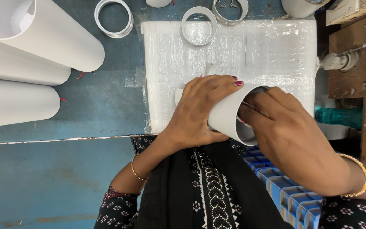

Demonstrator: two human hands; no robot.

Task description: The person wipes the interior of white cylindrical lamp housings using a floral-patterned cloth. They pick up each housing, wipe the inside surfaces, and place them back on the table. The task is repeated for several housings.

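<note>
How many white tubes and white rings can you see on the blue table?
Big white plastic tubes lying at the left: 3
White plastic tube held in both hands: 1
White plastic rings by the padded mat: 3
Total: 7

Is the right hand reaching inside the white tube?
Yes, the right hand has its fingers in the open end of the white tube, gripped by the left hand.

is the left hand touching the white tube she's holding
Touching. The head view shows the left hand wrapped over the outside of the white tube, fingers pressed flat on its wall with no gap, while the right hand reaches into its open end.
</note>
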